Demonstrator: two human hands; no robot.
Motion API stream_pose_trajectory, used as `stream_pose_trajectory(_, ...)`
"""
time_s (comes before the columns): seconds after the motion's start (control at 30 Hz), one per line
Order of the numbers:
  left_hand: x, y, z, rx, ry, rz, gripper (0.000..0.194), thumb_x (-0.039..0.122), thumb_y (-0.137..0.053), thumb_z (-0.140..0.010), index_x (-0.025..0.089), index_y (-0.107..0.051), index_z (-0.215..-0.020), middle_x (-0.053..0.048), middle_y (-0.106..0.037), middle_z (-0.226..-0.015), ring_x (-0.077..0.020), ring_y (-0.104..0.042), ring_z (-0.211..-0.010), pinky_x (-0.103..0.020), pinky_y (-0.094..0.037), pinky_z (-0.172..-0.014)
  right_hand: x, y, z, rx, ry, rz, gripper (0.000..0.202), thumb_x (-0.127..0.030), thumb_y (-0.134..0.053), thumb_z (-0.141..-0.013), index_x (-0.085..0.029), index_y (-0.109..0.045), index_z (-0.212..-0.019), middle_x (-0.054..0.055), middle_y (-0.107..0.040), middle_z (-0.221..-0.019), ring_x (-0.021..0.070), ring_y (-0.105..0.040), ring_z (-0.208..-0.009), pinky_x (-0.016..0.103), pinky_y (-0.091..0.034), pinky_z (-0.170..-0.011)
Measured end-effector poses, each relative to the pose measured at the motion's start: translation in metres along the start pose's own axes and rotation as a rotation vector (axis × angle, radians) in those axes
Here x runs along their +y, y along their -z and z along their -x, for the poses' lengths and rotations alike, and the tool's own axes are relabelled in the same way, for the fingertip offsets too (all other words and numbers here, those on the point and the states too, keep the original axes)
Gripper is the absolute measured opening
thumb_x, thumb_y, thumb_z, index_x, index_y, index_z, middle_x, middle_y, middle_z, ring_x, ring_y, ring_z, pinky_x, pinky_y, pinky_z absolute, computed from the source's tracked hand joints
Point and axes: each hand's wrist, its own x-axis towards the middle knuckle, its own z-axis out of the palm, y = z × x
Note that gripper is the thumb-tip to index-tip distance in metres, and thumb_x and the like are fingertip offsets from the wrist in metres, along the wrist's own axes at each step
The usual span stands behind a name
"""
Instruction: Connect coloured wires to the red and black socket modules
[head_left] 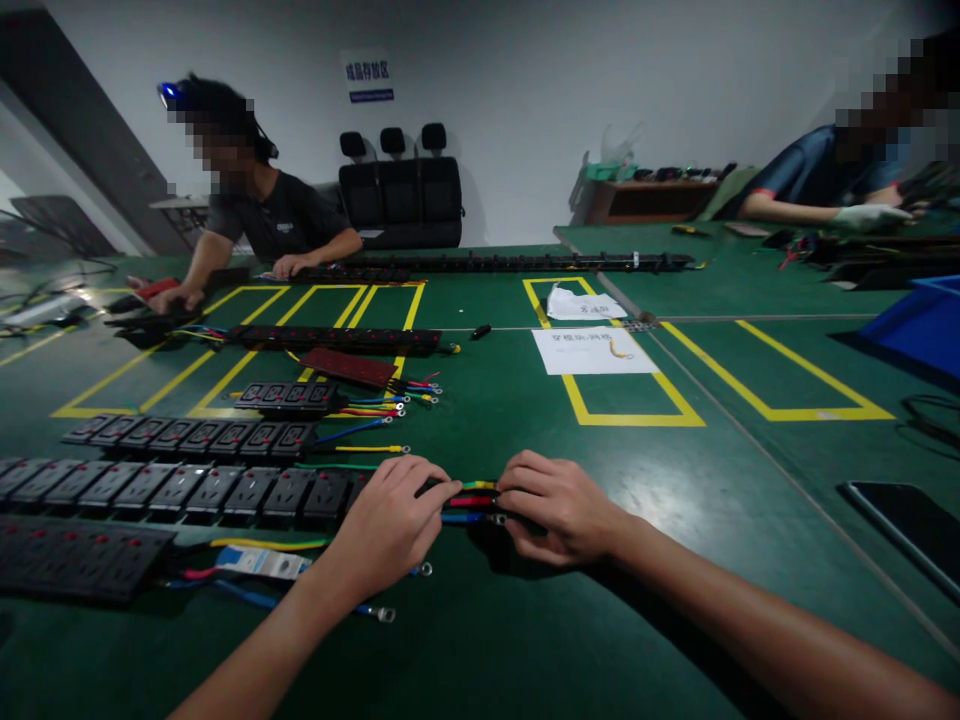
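Colored wires (471,501) are lying between two hands. The left hand (401,512) is pinching them; the right hand (559,508) is curling beside them, its grip hidden. The blue one is already wearing a metal ring; I can't tell what's left.

Open lane on the tabletop (465,420) between the wire lugs (401,405) and the yellow-outlined rectangle (637,418). Left side obstructed by rows of socket strips (202,435). Far edge crossed by a long black strip (525,263). Phone (904,525) and blue bin (919,325) restrict the right.
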Motion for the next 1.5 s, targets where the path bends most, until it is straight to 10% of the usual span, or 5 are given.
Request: stream_pose_trajectory(1.5,0.0083,0.0001,0.0002,-0.036,0.052,-0.051,0.042,0.003,-0.054,-0.091,0.020,-0.069,-0.126,-0.009,-0.069,-0.119,-0.0269,-0.061,-0.111,-0.048,-0.050,-0.098,0.0031,-0.0055,0.0052,-0.024,-0.115,-0.030,0.014,-0.030,-0.058,-0.095,-0.019,-0.066,-0.099,0.007,-0.069,-0.093,0.0177,-0.060,-0.080,0.029,-0.045,-0.062)
